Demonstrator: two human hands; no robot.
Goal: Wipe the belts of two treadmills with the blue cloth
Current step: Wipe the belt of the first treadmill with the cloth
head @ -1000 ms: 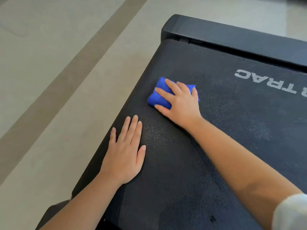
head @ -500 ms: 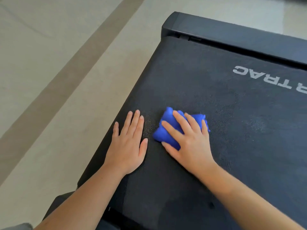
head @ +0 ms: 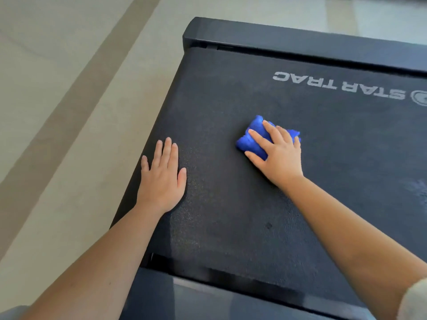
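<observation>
Where a pale sleeve (head: 413, 301) shows at the lower right corner, the right forearm reaches out over the treadmill belt (head: 231, 227), a dark, grainy surface. A smooth black frame panel (head: 208, 299) runs along the belt's near end. The left hand (head: 161, 179) lies palm down on the belt beside its left edge, its fingers (head: 167, 151) straight, close together and holding nothing. Farther in, well apart from it, the right hand (head: 280, 158) presses on the blue cloth (head: 247, 144), fingers spread and nearly straight across its top, thumb along its near side. The cloth is bunched into a small wad lying on the belt. Beyond it, white lettering (head: 337, 85) reads STAR TRAC upside down near the far end, where a black end cover (head: 300, 42) spans the belt. Left of the treadmill lies a pale floor (head: 57, 181) crossed by a darker stripe (head: 76, 93).
</observation>
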